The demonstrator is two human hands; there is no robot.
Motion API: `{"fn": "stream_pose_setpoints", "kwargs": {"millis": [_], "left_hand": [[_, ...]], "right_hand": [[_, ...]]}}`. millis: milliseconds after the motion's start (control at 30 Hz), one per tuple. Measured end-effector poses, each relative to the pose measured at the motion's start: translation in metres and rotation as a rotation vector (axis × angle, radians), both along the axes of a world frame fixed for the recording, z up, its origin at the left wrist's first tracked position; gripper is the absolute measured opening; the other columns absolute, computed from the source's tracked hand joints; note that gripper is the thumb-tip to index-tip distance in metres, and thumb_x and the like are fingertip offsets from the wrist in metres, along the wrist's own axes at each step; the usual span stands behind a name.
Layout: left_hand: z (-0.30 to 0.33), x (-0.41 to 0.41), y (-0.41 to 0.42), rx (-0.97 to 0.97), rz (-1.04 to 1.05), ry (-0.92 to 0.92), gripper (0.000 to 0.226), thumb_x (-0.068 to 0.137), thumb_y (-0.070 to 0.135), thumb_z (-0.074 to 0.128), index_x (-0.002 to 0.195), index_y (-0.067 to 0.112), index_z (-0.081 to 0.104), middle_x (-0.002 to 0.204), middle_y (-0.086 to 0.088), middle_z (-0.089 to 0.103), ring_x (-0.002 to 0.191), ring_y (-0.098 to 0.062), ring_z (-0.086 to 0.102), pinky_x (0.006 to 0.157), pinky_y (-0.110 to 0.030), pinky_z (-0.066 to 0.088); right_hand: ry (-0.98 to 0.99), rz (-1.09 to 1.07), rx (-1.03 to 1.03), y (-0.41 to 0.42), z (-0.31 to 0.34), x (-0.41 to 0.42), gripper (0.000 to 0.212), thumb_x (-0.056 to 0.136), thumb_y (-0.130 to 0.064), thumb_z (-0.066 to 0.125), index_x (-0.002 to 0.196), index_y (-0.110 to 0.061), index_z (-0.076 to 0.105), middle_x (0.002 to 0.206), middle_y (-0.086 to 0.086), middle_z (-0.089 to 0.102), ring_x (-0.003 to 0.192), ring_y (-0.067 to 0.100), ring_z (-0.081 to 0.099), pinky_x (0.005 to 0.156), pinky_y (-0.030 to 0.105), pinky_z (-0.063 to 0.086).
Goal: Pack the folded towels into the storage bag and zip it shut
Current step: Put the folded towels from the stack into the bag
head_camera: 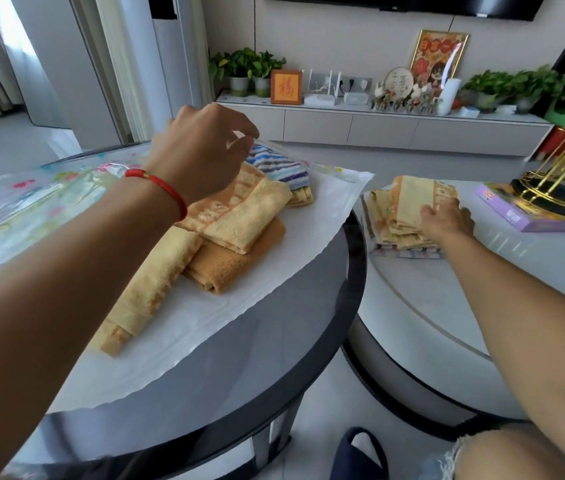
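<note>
Resting on the stack of folded towels (402, 223) on the white round table (447, 306), the right hand (447, 221) lies palm-down, fingers loosely spread; whether it grips is unclear. Left of that stack, the left hand (201, 150) pinches the storage bag (14, 202)'s clear upper film, lifted above terry towels (232, 230) already lying on its white lower sheet. A striped towel (281, 168) is partly hidden.

The left hand (201, 150) covers the near end of the striped towel (281, 166), and its fingertips hide whatever they pinch. The storage bag (14, 202) runs off the left edge. The right hand (445, 221) masks part of the stacked towels (402, 220); whether it grips them is unclear.
</note>
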State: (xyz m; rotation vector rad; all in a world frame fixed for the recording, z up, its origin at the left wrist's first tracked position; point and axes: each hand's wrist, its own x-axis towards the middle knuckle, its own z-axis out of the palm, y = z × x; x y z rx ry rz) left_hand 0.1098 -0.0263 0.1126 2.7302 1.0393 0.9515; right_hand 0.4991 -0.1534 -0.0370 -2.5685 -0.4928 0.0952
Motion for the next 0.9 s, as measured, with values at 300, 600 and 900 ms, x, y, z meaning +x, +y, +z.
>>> {"fn": "stream_pose_setpoints", "kwargs": {"millis": [300,600,900], "left_hand": [[0.003,0.005,0.004,-0.028,-0.006,0.012,0.025,0.101,0.032,0.051,0.117,0.033,0.070,0.106,0.001,0.075,0.100,-0.024,0.068,0.086,-0.041,0.054],[0.005,0.006,0.001,-0.052,-0.001,0.029,0.026,0.102,0.032,0.049,0.117,0.033,0.070,0.108,0.000,0.074,0.101,-0.026,0.067,0.088,-0.047,0.055],[-0.007,0.015,0.003,-0.015,-0.005,0.053,0.026,0.101,0.032,0.050,0.118,0.032,0.069,0.108,0.001,0.074,0.097,-0.025,0.068,0.078,-0.036,0.050]], "right_hand": [[0.116,-0.104,-0.048,0.004,-0.003,0.041,0.092,0.081,-0.058,0.081,0.146,-0.002,0.046,0.151,0.023,0.050,0.139,0.046,0.046,0.116,0.054,0.039],[0.142,-0.274,0.475,-0.011,0.000,0.057,0.067,0.079,-0.036,0.069,0.139,-0.007,0.058,0.143,0.018,0.061,0.128,0.039,0.061,0.095,0.038,0.051],[0.133,-0.223,0.286,-0.025,-0.022,0.071,0.086,0.081,-0.040,0.085,0.145,0.001,0.045,0.149,0.025,0.053,0.137,0.043,0.052,0.109,0.048,0.048]]}}
